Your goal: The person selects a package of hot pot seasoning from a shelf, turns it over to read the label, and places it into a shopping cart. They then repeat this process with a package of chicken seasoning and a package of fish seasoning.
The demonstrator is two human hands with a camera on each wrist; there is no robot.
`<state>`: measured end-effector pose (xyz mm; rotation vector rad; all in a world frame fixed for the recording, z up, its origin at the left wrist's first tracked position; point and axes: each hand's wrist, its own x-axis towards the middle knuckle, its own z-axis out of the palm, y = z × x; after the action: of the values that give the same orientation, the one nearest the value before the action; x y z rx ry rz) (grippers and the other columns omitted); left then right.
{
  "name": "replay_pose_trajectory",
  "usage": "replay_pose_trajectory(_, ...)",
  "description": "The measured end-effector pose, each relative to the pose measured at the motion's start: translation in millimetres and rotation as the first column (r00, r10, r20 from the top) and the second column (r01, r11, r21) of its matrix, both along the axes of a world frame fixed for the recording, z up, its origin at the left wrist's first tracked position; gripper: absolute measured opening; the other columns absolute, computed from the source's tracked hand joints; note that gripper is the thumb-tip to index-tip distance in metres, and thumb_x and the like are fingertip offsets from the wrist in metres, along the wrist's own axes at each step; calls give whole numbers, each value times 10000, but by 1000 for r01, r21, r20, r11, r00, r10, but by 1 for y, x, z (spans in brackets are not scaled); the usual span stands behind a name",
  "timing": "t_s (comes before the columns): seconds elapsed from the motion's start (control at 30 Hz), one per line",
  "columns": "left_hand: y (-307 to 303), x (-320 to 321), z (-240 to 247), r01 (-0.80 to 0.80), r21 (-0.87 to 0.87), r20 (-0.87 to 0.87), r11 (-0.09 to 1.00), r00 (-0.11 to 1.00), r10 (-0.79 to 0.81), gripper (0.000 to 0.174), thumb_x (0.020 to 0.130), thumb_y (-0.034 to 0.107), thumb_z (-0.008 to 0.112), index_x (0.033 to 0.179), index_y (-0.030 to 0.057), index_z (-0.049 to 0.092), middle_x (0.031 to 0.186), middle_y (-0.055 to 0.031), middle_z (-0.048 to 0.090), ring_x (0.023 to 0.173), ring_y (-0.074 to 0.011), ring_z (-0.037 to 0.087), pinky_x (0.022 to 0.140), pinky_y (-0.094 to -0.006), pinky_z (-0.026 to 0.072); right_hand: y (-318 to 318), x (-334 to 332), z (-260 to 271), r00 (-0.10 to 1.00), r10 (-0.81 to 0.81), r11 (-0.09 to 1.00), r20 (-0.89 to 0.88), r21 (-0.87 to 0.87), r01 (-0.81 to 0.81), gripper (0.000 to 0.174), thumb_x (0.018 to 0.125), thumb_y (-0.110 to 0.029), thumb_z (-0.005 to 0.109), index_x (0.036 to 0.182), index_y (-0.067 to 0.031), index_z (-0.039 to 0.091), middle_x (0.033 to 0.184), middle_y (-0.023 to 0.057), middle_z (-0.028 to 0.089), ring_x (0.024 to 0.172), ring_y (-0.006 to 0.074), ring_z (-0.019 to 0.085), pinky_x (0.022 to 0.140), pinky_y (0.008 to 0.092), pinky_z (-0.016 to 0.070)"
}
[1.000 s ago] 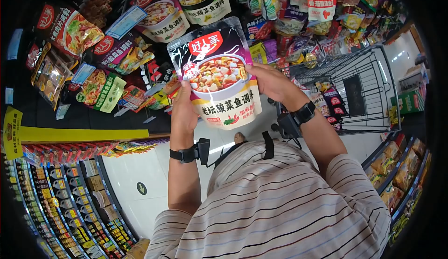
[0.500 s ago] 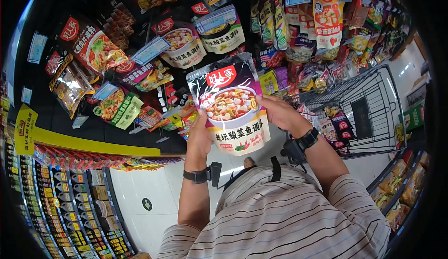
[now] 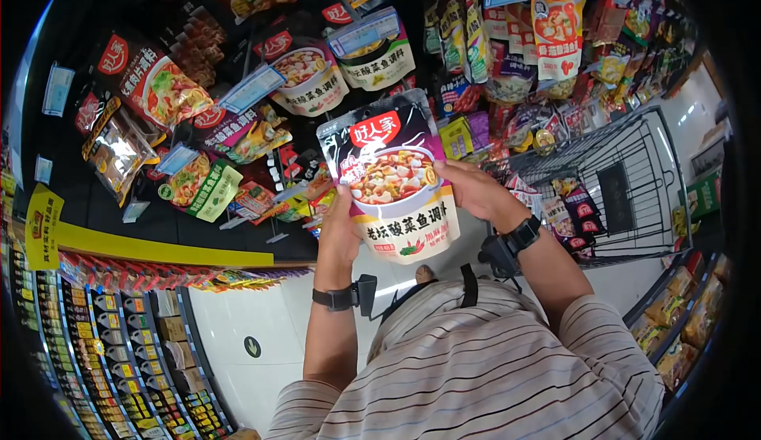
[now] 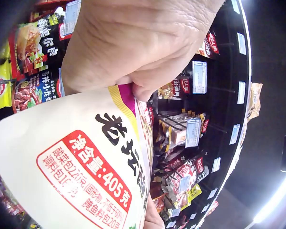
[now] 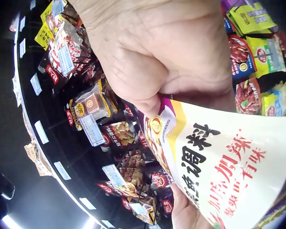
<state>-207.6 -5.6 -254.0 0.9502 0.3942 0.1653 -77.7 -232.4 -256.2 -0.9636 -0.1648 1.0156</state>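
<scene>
A stand-up pouch of fish seasoning [image 3: 396, 182], black and purple above and cream below, is held upright in front of the body, its printed front facing up at the head view. My left hand [image 3: 337, 226] grips its left edge, thumb on the front. On the opposite edge my right hand [image 3: 474, 193] pinches it the same way. Close up in the left wrist view, the left hand [image 4: 143, 43] bends over the pouch's cream lower part [image 4: 62, 157]. The right wrist view has the right hand [image 5: 167, 47] at the edge beside red and black lettering.
Hanging seasoning packets [image 3: 162, 83] with blue-white price tags [image 3: 252, 86] fill the dark rack ahead. A wire shopping cart [image 3: 618, 186] with several packets in it stands at the right. Shelves of small goods [image 3: 119, 353] are at lower left, beside the tiled floor [image 3: 269, 396].
Over the first half second the head view tilted, so the pouch and both hands appear lower and further right. Since then almost nothing has moved; both hands keep their hold.
</scene>
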Motion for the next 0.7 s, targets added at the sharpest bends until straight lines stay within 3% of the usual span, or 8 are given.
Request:
replay_pose_trajectory(0.2, 1, 1, 1, 6, -13, 22, 1000, 1000, -6, 508, 1067, 366, 412, 1366, -42, 459, 1350, -149, 565, 1200, -212, 583, 1013, -350, 472, 5, 2, -5, 1000, 5, 1000, 2, 2, -5, 456, 1036, -348, 506, 1341, -10, 514, 1254, 98, 641, 1094, 180, 647, 920, 349, 537)
replay_pose_trajectory(0.33, 13, 3, -9, 77, -3, 55, 997, 996, -77, 478, 1064, 392, 393, 1351, 11, 429, 1388, -152, 527, 1247, -251, 557, 1059, -414, 455, 6, 3, -6, 999, 42, 999, 14, 20, -42, 456, 1037, -374, 493, 1320, -17, 522, 1245, 101, 644, 1062, 184, 661, 890, 350, 550)
replay_pose_trajectory(0.43, 13, 2, -5, 36, 17, 26, 999, 999, -37, 465, 1065, 388, 394, 1339, 13, 429, 1382, -149, 534, 1239, -246, 562, 1055, -412, 458, 12, -1, -4, 1000, -28, 1000, 5, 14, 28, 479, 1014, -426, 518, 1269, -23, 563, 1127, 106, 690, 884, 164, 702, 681, 312, 582)
replay_pose_trajectory(0.47, 9, 2, -2, -3, 48, 36, 999, 999, 1, 539, 1071, 388, 387, 1371, -53, 462, 1346, -153, 568, 1192, -218, 589, 1010, -348, 473, 12, 0, -9, 1000, -18, 1000, 18, -11, 18, 480, 1012, -440, 515, 1245, -24, 570, 1119, 108, 691, 870, 156, 699, 645, 307, 568)
replay_pose_trajectory(0.57, 15, 3, -8, 7, 67, 35, 998, 999, -9, 546, 1069, 397, 390, 1370, -54, 464, 1348, -155, 565, 1196, -219, 586, 1009, -343, 472, 11, 4, -12, 999, 45, 999, 9, -20, -45, 492, 1036, -405, 478, 1336, -16, 504, 1254, 116, 639, 1067, 193, 661, 879, 361, 556)
replay_pose_trajectory(0.7, 17, 3, -8, 17, 24, 70, 1000, 997, -18, 544, 1057, 398, 430, 1364, -49, 463, 1343, -153, 569, 1189, -223, 592, 1009, -352, 472, 15, 0, -6, 1000, 14, 1000, 19, 28, -15, 508, 1032, -412, 486, 1341, -9, 497, 1261, 124, 635, 1081, 199, 657, 906, 361, 546)
